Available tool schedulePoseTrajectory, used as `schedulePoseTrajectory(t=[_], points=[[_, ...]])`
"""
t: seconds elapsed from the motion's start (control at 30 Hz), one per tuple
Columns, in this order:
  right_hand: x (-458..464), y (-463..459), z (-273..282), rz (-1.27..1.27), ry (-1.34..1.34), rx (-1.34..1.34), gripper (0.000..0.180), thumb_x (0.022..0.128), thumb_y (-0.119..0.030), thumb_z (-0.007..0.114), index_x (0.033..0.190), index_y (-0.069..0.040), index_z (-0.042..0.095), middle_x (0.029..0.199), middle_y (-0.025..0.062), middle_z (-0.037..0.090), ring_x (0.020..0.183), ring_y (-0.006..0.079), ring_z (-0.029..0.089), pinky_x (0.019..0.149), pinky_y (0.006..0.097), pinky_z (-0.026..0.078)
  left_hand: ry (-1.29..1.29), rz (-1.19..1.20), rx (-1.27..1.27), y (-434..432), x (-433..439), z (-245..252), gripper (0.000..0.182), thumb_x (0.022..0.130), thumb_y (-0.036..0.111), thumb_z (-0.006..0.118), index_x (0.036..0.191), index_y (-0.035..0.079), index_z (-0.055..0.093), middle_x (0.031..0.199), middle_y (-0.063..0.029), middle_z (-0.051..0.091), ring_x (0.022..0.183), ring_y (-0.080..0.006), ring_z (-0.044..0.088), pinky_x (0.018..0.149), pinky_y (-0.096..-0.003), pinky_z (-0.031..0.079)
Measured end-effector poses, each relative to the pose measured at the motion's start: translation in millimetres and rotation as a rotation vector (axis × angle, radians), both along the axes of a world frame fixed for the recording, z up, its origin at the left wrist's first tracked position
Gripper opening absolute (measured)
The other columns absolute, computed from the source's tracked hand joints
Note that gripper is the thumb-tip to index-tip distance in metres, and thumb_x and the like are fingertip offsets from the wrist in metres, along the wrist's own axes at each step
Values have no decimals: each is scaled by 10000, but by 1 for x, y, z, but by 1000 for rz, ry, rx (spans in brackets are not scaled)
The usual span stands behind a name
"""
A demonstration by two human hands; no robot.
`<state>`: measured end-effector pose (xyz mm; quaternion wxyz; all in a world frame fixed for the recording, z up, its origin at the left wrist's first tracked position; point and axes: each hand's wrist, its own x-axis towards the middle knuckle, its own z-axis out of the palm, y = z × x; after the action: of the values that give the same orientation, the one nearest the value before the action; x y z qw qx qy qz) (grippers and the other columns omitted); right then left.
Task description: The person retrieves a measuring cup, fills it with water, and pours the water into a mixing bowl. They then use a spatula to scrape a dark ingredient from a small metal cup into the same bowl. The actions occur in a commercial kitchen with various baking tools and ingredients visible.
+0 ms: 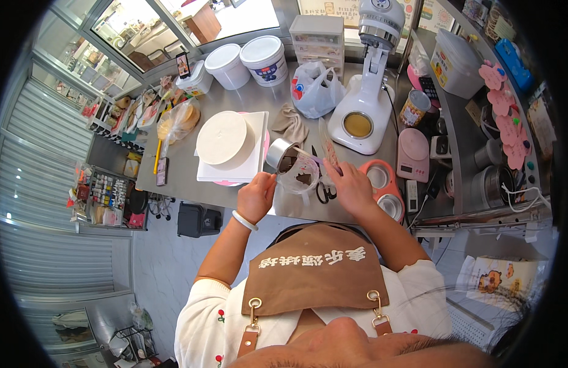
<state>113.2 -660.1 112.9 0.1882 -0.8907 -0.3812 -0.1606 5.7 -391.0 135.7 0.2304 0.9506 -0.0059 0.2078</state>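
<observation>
My left hand (256, 198) is closed at the near side of a small metal saucepan (278, 152), apparently on its handle. The pan is tipped, and a dark brown mixture (288, 163) coats its inside. Beneath its mouth stands a clear plastic bag (294, 184) spread open, perhaps over a cup, with a dark lump (304, 178) inside. My right hand (352, 186) grips a spatula (307, 153) with a purplish handle, its far end reaching into the pan. Black-handled scissors (326, 193) lie between the bag and my right hand. To the left, a round white cake (222, 137) sits on a white square board (257, 156).
A white stand mixer (362, 110) with raised head stands at the back right. Near my right forearm is a coral mould tray (386, 184), beside a pink scale (412, 154). A cloth (290, 123), plastic bag (316, 89) and white tubs (264, 60) stand behind. A phone (162, 171) lies left.
</observation>
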Motion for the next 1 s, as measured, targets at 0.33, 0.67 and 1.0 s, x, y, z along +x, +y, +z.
schedulePoseTrajectory(t=[0.33,0.67,1.0], points=[[-4,11,-22,-26,531,-18,439,981,-120,564,1410,-187,628,998,146,663,934,345,702,734,459,565,-75,-17,17,-5,-3,-12,200,899,72,752,1047,76,617,952,-102,707,801,-357,704,635,-417,566],[-4,-17,-51,148,657,336,446,961,-72,610,1388,-194,654,930,116,649,799,312,658,670,433,531,-128,47,-48,12,6,-22,192,912,68,752,1058,41,630,947,-136,710,802,-364,713,657,-404,568],[-19,-31,-55,81,130,114,499,893,-34,647,1363,-200,671,960,68,629,802,274,661,639,390,547,-66,70,-286,26,13,-5,203,931,94,749,1049,18,601,949,-195,724,831,-403,713,694,-412,570]])
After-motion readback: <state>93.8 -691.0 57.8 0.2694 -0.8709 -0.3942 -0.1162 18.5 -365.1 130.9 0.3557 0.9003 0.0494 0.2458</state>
